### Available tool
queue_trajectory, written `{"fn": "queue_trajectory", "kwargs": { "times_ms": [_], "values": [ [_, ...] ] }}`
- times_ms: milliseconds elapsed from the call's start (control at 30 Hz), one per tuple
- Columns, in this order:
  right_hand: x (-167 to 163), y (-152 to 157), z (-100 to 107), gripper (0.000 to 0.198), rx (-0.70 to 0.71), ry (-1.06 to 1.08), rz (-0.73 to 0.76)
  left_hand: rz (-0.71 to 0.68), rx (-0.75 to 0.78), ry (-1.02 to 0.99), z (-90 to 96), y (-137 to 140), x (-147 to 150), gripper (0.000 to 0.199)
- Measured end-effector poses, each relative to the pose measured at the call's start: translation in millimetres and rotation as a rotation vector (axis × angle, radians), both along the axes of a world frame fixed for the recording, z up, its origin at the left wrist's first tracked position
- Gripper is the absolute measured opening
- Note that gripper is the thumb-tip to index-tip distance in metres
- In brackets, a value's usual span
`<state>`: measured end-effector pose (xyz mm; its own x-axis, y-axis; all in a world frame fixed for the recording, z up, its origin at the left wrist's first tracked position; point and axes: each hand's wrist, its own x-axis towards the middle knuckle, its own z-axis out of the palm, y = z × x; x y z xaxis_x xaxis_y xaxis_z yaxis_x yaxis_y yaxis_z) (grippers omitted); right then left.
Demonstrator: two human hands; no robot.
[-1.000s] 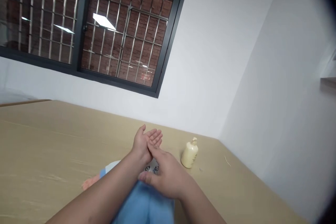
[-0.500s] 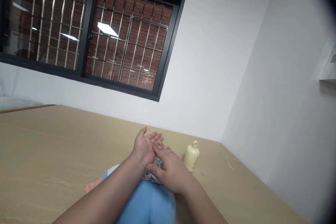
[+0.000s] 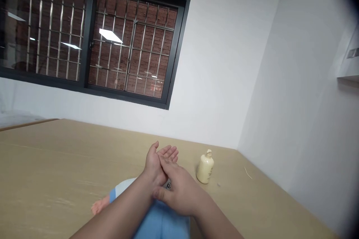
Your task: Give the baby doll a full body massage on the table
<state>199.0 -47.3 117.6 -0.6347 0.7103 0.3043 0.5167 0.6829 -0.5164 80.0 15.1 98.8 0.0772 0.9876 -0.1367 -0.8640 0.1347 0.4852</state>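
- Blue clothing [image 3: 168, 224]: probably soft, light; grasp at a loose fold.
- Right hand [image 3: 181, 192] laid over upturned left hand [image 3: 155, 164]: together, nothing visible between.
- Cream bottle [image 3: 205, 171]: probably slick; hold around body.

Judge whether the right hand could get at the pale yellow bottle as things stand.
Probably yes: the bottle stands upright beyond the right hand and to its right, with nothing visible between. That hand, overlapping the left hand, would likely need to lift away first.
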Motion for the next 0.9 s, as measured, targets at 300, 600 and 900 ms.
{"fn": "queue_trajectory", "kwargs": {
  "times_ms": [300, 600, 900],
  "values": [
    [3, 15, -7, 0.086, 0.06, -0.085, -0.055, -0.033, -0.116, -0.117, 3.6, -6, 17, 0.038],
    [10, 19, -3, 0.076, 0.051, -0.149, -0.096, -0.017, -0.051, 0.008, 12.1, -3, -5, 0.043],
    [4, 3, 7, 0.08, 0.02, -0.032, -0.031, 0.052, -0.012, 0.053, 15.9, 3, -27, 0.063]
  ]
}}
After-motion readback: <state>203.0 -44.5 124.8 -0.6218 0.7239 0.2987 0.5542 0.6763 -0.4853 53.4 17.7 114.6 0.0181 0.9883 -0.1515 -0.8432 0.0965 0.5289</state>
